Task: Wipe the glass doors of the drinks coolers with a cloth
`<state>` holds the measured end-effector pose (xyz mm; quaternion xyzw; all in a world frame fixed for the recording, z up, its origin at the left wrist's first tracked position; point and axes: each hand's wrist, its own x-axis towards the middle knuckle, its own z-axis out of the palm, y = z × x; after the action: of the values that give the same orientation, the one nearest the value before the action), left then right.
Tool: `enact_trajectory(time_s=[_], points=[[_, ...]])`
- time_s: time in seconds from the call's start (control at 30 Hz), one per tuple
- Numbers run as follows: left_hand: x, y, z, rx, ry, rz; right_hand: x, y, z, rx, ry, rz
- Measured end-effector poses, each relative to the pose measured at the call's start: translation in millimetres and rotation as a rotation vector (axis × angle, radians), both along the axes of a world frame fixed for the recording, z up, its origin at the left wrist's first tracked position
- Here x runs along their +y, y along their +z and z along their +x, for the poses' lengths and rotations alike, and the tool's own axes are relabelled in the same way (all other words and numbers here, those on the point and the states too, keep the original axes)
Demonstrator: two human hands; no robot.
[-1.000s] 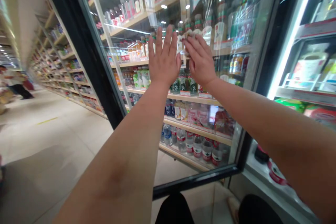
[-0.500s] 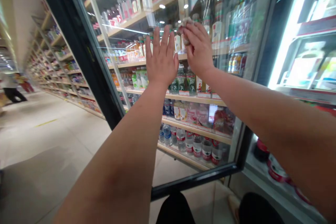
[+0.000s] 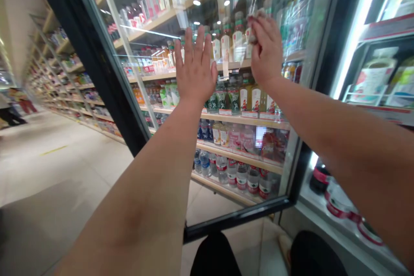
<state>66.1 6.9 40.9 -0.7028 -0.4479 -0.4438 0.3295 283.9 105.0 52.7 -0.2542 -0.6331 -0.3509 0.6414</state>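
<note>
A glass door [image 3: 236, 207] in a black frame stands swung open before me. My left hand [image 3: 196, 69] lies flat against the pane with its fingers spread, holding nothing. To its right, my right hand [image 3: 267, 51] is closed on a crumpled cloth [image 3: 255, 18] and presses it to the glass. Much of the cloth is hidden under my fingers. Through the pane, or mirrored in it, show shelves of drink bottles [image 3: 226, 45] and water bottles [image 3: 242, 174].
To the right is the lit cooler [image 3: 343, 56] with bottles on its shelves. Long store shelving [image 3: 71, 69] runs back on the left beside the pale floor [image 3: 80, 168]. A person [image 3: 11, 110] is far off at the left edge. My knees [image 3: 215, 256] are close below the door.
My right hand has slid the cloth rightward and slightly up across the glass, away from my left hand. The left hand stays flat on the pane. The view has shifted slightly.
</note>
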Motion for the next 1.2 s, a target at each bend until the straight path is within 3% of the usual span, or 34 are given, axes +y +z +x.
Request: enact_trajectory(time_s=[0.1,0.17,0.3,0.37,0.57,0.63,0.77,0.87,1.0,1.13,1.2], points=[[0.3,0.3,-0.4,0.007,-0.005,0.014,4.3,-11.4,20.8,0.125,0.043,-0.038],[-1.7,0.2,-1.1,0.012,-0.023,0.017,1.2,-9.0,23.3,0.144,0.038,-0.094],[-3.8,-0.8,-2.6,0.003,-0.045,0.022,-9.1,19.7,0.0,0.153,-0.006,-0.110],[-1.5,-1.4,-2.8,0.004,-0.024,0.035,-16.6,22.1,-20.0,0.055,-0.008,-0.086],[3.5,-1.5,-2.5,0.021,-0.006,0.071,-39.0,-20.7,-58.9,-0.271,0.043,-0.046],[1.9,-1.6,-2.7,0.022,-0.013,0.075,-39.5,-10.3,-59.3,-0.287,0.029,-0.055],[-1.3,-2.2,-2.8,0.010,-0.051,0.087,-33.7,27.3,-55.6,-0.165,-0.013,-0.062],[-2.2,-2.2,-2.1,0.004,-0.061,0.086,-31.4,21.2,-56.3,-0.064,-0.035,-0.014],[-2.8,-2.1,-1.4,0.014,-0.026,0.070,-33.5,4.8,-58.6,-0.160,-0.009,0.053],[-3.4,-1.9,-1.6,0.015,-0.002,0.042,-33.7,30.4,-61.8,-0.147,-0.023,-0.002],[-3.8,-1.4,-1.3,0.009,-0.002,0.039,-34.1,34.7,-64.4,-0.090,-0.039,-0.021]])
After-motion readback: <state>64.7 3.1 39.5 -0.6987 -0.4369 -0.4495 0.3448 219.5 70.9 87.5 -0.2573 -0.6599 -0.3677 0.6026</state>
